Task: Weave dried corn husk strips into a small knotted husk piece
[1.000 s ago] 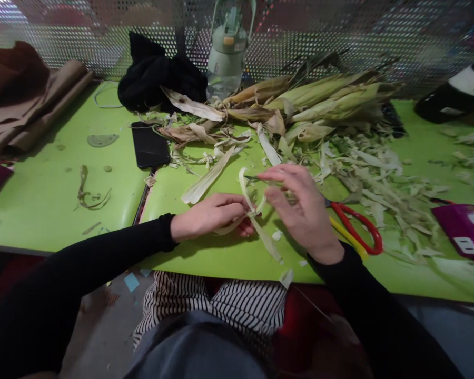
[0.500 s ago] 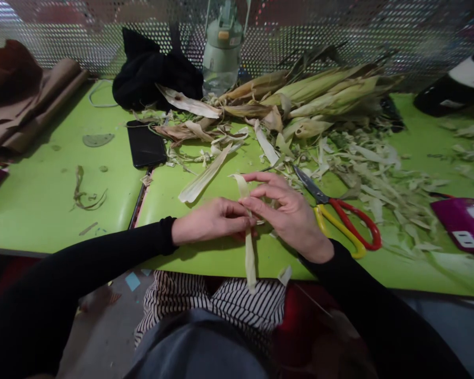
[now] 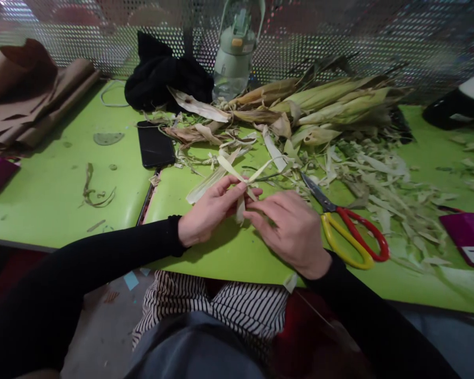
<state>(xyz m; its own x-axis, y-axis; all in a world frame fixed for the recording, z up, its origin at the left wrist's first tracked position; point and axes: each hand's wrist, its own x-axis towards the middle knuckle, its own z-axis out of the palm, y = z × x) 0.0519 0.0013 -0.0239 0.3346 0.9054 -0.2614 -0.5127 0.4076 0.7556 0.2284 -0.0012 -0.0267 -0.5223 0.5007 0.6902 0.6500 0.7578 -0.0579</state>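
Note:
Between my hands is a pale corn husk strip (image 3: 231,168), its ends fanning out above and below my fingers like a crossed piece. My left hand (image 3: 217,205) pinches it where the ends meet, thumb on top. My right hand (image 3: 286,226) is closed, with thumb and forefinger at the strip's lower right part. A wider husk piece (image 3: 205,184) lies flat behind my left hand. To the right of my right hand rest scissors (image 3: 339,221) with one red and one yellow handle, blades pointing away from me.
A pile of corn husks (image 3: 324,105) lies at the back, with shredded scraps (image 3: 387,184) to the right. Behind the left hand are a black phone (image 3: 156,145), a black cloth (image 3: 169,79) and a green bottle (image 3: 234,63). Brown paper (image 3: 35,100) lies far left, a purple box (image 3: 466,237) right.
The husk strip hung straight down over the table edge before; now its ends spread upward and outward from my fingers. My right hand has moved lower, and the view has shifted slightly.

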